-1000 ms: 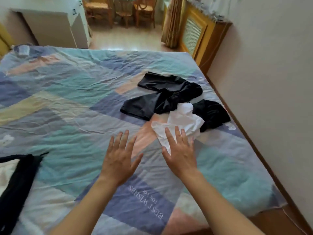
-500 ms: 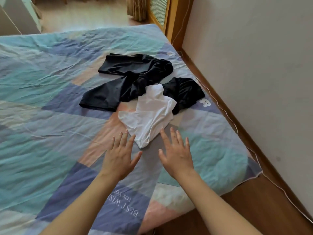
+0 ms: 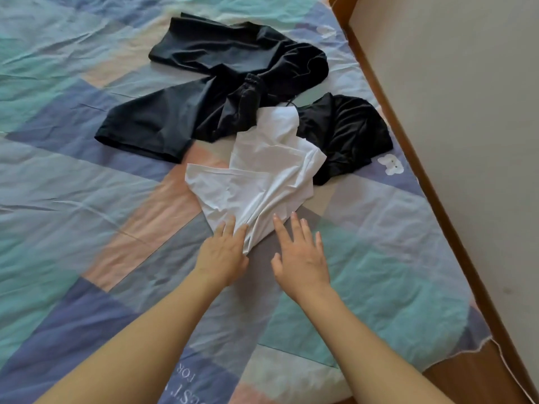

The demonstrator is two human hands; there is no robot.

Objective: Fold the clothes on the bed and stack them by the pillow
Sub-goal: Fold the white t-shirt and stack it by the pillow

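Judging by how things lie, the folding of this pile is barely under way: three garments sit crumpled and overlapping on the patchwork bedspread [image 3: 87, 176], none of them folded, and no pillow or finished stack shows in view, so how much has been stacked elsewhere cannot be told. Counted out, there is one white garment [image 3: 262, 176], bunched into creases and tapering toward the person, one long black garment [image 3: 204, 91] with a gathered drawstring waist sprawled across the upper middle of the bed, and one smaller black garment [image 3: 344, 135] lying to the right, near the bed's edge by the wall [image 3: 452, 83]. The white piece overlaps both black ones at its far end. Two bare hands reach in. The left hand [image 3: 223, 255] lies flat with its fingertips on the near corner of the white cloth, fingers spread and not closed around anything. The right hand [image 3: 300, 258] is likewise spread and empty, its fingertips just beside the cloth's right edge; whether they touch it cannot be told. What is left, then, appears to be everything for these three pieces: smoothing, folding and carrying each to the pillow.
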